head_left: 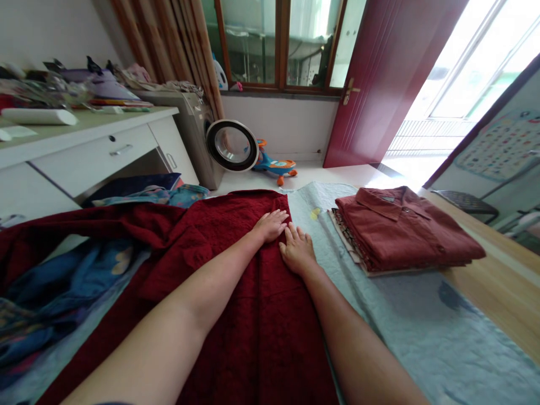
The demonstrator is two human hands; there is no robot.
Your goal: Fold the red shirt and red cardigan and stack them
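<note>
A dark red garment (236,270) lies spread over a pale blue-green quilted cover, one long sleeve stretched out to the left. My left hand (272,225) rests flat on it near its right edge, fingers together and pointing right. Just beside it, my right hand (297,248) presses on the same edge with its fingers spread; the two hands nearly touch. Neither hand grips anything. To the right sits a stack of folded clothes, with a rust-red collared shirt (409,225) on top.
Blue patterned clothes (76,281) lie in a heap at the left, partly under the sleeve. Beyond stand a white desk (126,140) with clutter and a washing machine with its round door (233,145) open. A blue and orange ride-on toy (276,164) stands on the floor near a red door (375,73).
</note>
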